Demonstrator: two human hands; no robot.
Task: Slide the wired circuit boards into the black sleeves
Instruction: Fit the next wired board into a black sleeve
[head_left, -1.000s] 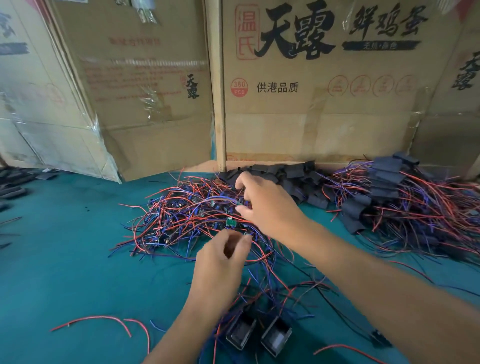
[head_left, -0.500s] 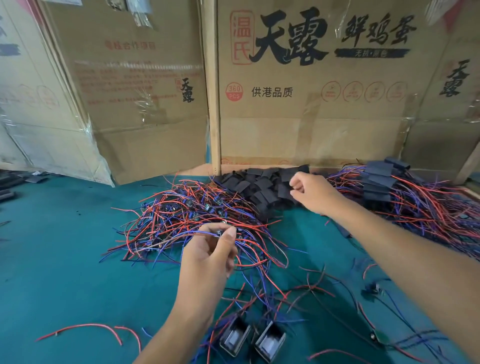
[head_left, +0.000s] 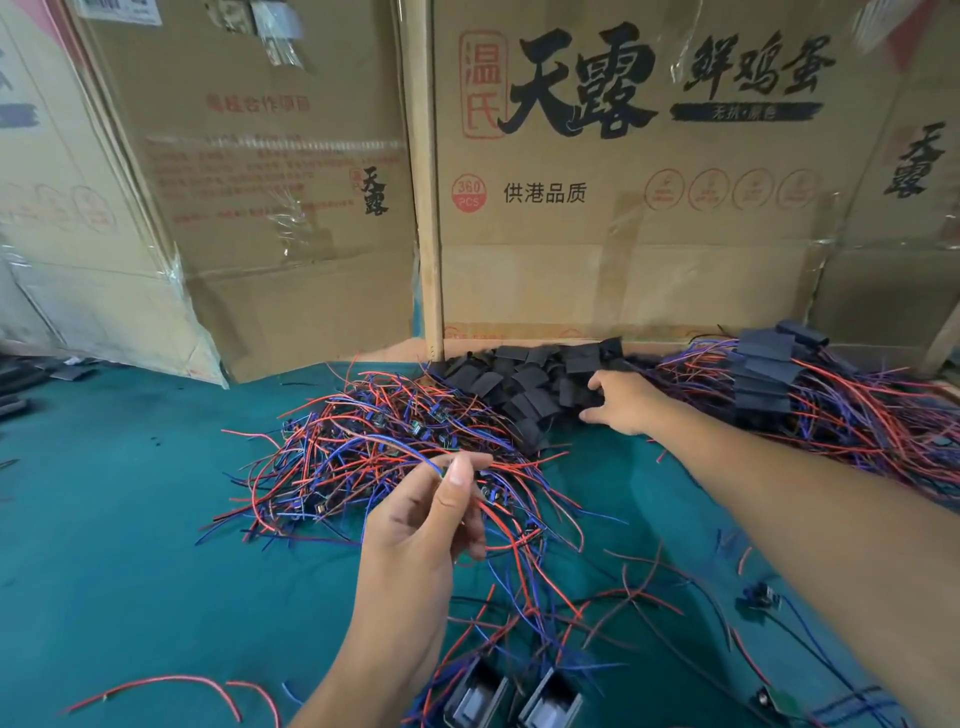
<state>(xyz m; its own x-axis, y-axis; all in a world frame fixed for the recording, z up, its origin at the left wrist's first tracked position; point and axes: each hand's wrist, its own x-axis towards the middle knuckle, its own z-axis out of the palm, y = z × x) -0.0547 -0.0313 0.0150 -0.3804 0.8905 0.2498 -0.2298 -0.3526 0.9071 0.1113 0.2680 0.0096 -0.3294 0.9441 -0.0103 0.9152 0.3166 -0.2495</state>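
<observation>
Left hand (head_left: 415, 525) pinches wires of a circuit board; right hand (head_left: 626, 402) fingers curl on black sleeves (head_left: 519, 384).

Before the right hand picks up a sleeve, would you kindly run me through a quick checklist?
1. Left hand pinches wires of one board: ok.
2. Board itself visible in that grip: cannot tell, fingers hide it.
3. Right hand at the loose black sleeves: ok.
4. Single sleeve pinched: cannot tell.
5. Held wires free of the wired board pile: not ok, they run into the tangle.
6. Finished sleeved bundle apart from loose sleeves: ok.
</observation>
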